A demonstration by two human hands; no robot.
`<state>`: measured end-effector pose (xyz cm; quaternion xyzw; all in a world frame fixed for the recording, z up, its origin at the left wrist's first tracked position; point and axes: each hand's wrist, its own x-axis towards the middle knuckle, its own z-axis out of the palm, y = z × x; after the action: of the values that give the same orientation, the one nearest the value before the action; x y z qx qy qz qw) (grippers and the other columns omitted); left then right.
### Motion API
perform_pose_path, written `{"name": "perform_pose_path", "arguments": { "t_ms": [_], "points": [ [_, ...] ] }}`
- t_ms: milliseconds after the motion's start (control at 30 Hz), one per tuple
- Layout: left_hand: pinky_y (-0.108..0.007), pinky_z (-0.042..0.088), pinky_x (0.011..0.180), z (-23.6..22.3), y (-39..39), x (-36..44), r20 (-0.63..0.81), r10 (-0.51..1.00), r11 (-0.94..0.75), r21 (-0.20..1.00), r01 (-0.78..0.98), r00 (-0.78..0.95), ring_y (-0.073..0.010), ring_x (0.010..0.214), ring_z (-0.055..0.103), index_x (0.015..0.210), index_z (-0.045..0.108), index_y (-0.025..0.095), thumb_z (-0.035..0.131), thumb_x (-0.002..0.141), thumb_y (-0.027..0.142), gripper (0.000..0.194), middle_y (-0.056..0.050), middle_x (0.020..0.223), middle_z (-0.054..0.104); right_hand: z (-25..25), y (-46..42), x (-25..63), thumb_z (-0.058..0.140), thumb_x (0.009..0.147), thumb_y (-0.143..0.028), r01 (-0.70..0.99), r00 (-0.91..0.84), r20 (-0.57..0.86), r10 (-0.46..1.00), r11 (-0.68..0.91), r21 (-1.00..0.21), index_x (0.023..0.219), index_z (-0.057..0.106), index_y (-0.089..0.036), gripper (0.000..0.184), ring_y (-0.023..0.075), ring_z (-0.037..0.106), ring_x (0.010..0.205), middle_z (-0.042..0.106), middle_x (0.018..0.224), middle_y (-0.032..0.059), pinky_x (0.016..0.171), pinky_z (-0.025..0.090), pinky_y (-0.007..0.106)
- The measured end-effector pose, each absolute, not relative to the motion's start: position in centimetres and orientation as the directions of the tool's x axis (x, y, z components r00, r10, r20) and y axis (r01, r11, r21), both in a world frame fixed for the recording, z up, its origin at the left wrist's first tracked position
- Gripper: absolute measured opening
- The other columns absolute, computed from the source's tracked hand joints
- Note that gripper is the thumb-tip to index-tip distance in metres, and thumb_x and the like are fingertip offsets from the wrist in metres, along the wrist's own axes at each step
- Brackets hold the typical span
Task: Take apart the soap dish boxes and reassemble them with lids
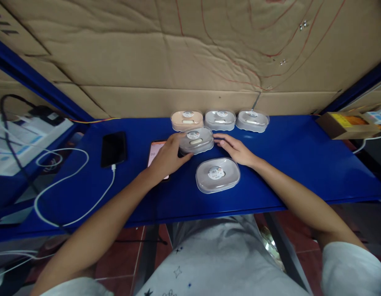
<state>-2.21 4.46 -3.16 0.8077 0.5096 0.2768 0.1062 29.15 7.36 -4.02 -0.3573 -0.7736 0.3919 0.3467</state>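
A grey oval plastic box (200, 144) with a clear cover and a round label is tilted slightly above the blue table. My left hand (169, 155) grips its left end, thumb along the front and fingers behind. At the box's right end is my right hand (235, 149), fingers stretched out and the tips close to its edge; whether they touch it I cannot tell. Nearer to me lies another grey oval box (204, 179), label up. Behind stand a beige box (180, 120) and two grey ones, the middle (212, 121) and the right (261, 122), in a row.
A phone with a lit screen (153, 151) lies partly under my left hand. Further left, a black phone (113, 149) has a white cable (82, 220) plugged in. Cardboard (131, 61) backs the table (301, 164). An open carton (341, 127) stands at the right.
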Motion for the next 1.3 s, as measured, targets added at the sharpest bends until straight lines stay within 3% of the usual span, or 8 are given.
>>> {"name": "perform_pose_path", "arguments": {
  "t_ms": [233,367,467,600,800,933,1133,1300],
  "points": [
    [-0.077,0.028,0.130,-2.8,4.6,-3.0,0.360,0.897,-0.392,0.375,0.840,0.258,-0.0505,0.169,0.022,0.169,0.032,0.024,0.078,0.093,0.031,0.089,-0.025,0.183,0.017,0.1,5.5,30.0,0.041,0.113,-0.068,0.376,-0.630,0.224,0.744,0.544,-0.750,0.160,0.059,-0.033,0.061,0.0305,0.067,0.143,0.068,0.158,0.0073,0.126,0.050,0.059],
    [-0.067,0.033,0.133,-0.9,3.2,-2.0,0.482,0.825,-0.510,0.409,0.757,0.295,-0.0408,0.165,0.035,0.164,0.039,0.024,0.066,0.101,0.030,0.069,-0.021,0.174,0.037,2.4,1.4,30.4,0.080,0.089,-0.073,0.376,-0.806,0.148,0.573,0.689,-0.620,0.170,0.046,-0.036,0.095,0.0385,0.049,0.160,0.051,0.174,0.0086,0.130,0.045,0.061],
    [-0.053,0.054,0.121,0.7,1.4,-1.1,0.438,0.794,-0.608,0.563,0.560,0.422,-0.0333,0.152,0.054,0.160,0.043,0.029,0.060,0.108,0.041,0.057,-0.014,0.163,0.054,2.3,-1.1,29.6,0.090,0.084,-0.064,0.434,-0.808,0.139,0.572,0.738,-0.517,0.166,0.052,-0.037,0.094,0.0446,0.050,0.158,0.050,0.174,0.0113,0.127,0.046,0.068],
    [-0.057,0.054,0.122,0.6,-0.7,0.1,0.252,0.716,-0.600,0.699,0.389,0.651,-0.0387,0.155,0.053,0.173,0.024,0.035,0.078,0.094,0.066,0.100,-0.015,0.171,0.048,2.3,-1.0,29.2,0.084,0.091,-0.062,0.357,-0.829,0.189,0.526,0.758,-0.545,0.168,0.049,-0.037,0.088,0.0383,0.053,0.157,0.053,0.172,0.0099,0.128,0.048,0.060],
    [-0.070,0.038,0.132,-0.8,-1.6,1.2,0.216,0.706,-0.650,0.576,0.496,0.675,-0.0488,0.169,0.025,0.178,0.017,0.036,0.094,0.071,0.075,0.137,-0.018,0.183,0.026,3.3,3.8,33.4,0.077,0.096,-0.064,0.461,-0.709,0.270,0.652,0.718,-0.522,0.163,0.055,-0.036,0.076,0.0348,0.062,0.148,0.063,0.162,0.0080,0.127,0.050,0.058],
    [-0.065,0.040,0.131,-0.1,-1.9,1.1,0.125,0.669,-0.658,0.559,0.505,0.733,-0.0448,0.164,0.039,0.177,0.020,0.037,0.091,0.077,0.073,0.128,-0.017,0.177,0.038,0.8,6.9,35.3,0.076,0.094,-0.070,0.597,-0.583,0.299,0.755,0.648,-0.473,0.159,0.059,-0.033,0.077,0.0410,0.064,0.144,0.066,0.157,0.0133,0.122,0.049,0.068],
    [-0.063,0.042,0.126,0.9,-2.3,0.8,0.027,0.599,-0.679,0.547,0.490,0.800,-0.0445,0.151,0.052,0.174,0.032,0.036,0.086,0.077,0.081,0.120,-0.017,0.167,0.051,-1.9,8.8,35.3,0.075,0.087,-0.081,0.715,-0.517,0.254,0.817,0.576,-0.397,0.160,0.058,-0.030,0.090,0.0529,0.042,0.159,0.049,0.172,0.0191,0.124,0.032,0.083],
    [-0.063,0.041,0.127,1.2,-2.7,1.1,0.003,0.559,-0.715,0.509,0.480,0.829,-0.0443,0.148,0.055,0.173,0.034,0.034,0.096,0.075,0.061,0.119,-0.015,0.161,0.057,1.7,4.4,32.9,0.059,0.107,-0.063,0.573,-0.627,0.355,0.693,0.719,-0.393,0.136,0.075,-0.032,0.045,0.0388,0.059,0.148,0.068,0.153,0.0122,0.124,0.043,0.067]
  ]
}}
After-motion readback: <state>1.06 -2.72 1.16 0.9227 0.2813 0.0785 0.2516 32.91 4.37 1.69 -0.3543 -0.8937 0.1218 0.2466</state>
